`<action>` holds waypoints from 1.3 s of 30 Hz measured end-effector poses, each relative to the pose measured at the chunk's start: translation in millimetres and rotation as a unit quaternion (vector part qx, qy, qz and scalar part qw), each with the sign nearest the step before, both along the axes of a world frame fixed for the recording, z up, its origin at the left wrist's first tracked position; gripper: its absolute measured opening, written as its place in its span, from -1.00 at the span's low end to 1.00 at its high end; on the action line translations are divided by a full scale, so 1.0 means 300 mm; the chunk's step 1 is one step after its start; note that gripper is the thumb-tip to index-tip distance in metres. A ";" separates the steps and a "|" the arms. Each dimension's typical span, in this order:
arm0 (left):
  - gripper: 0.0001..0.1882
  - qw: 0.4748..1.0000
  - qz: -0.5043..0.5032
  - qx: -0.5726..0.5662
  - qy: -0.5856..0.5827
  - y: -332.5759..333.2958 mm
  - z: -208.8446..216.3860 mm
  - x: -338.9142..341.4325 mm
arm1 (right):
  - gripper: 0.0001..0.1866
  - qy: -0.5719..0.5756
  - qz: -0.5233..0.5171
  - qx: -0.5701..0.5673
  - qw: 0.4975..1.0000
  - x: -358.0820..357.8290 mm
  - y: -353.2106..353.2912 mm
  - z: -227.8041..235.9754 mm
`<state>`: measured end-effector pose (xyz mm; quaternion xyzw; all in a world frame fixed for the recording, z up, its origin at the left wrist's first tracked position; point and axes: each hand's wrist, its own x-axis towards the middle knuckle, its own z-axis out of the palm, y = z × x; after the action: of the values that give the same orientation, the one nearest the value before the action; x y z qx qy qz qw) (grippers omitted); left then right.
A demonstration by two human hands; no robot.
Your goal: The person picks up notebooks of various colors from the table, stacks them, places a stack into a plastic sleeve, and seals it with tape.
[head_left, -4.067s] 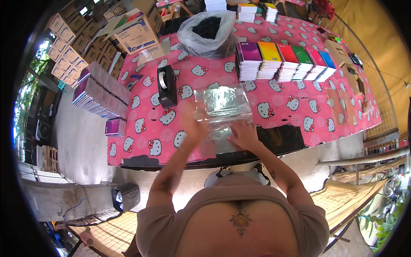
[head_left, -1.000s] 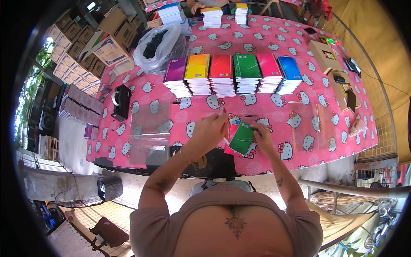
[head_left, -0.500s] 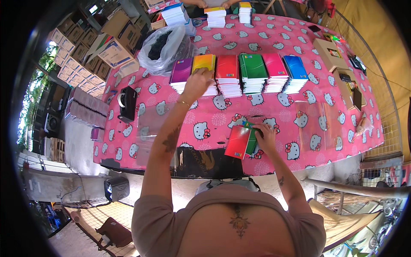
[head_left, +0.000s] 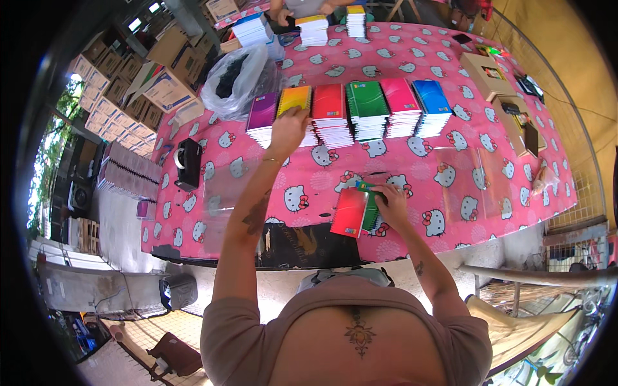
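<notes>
Pink patterned tablecloth [head_left: 412,161] is covered with six stacks of spiral notebooks. The yellow stack [head_left: 295,100] is gripped at its near edge by the left hand [head_left: 288,128]. A red notebook [head_left: 349,212] over a green one [head_left: 371,212] is pressed flat near the table edge by the right hand [head_left: 389,199], fingers together.

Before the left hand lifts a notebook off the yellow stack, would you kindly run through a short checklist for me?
1. Left hand on yellow stack: ok.
2. Left grip closed on a notebook: cannot tell.
3. Right hand steadies the small pile, red notebook on top: ok.
4. Pile lies fully on the table, near its front edge: ok.
5. Purple stack and red stack beside the yellow one stand neat: ok.
</notes>
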<state>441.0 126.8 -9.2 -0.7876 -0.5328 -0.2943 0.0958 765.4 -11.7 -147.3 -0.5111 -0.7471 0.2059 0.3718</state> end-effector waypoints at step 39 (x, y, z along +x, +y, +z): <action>-0.34 0.954 -0.012 -0.299 0.031 -0.358 -0.082 0.464 | -0.73 0.174 0.089 -0.139 0.971 0.015 0.038 -0.006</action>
<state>580.3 19.3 -33.6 -0.7954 -0.5835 -0.0982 -0.1312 769.8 -0.4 -149.1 -0.4455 -0.6773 0.4259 0.4018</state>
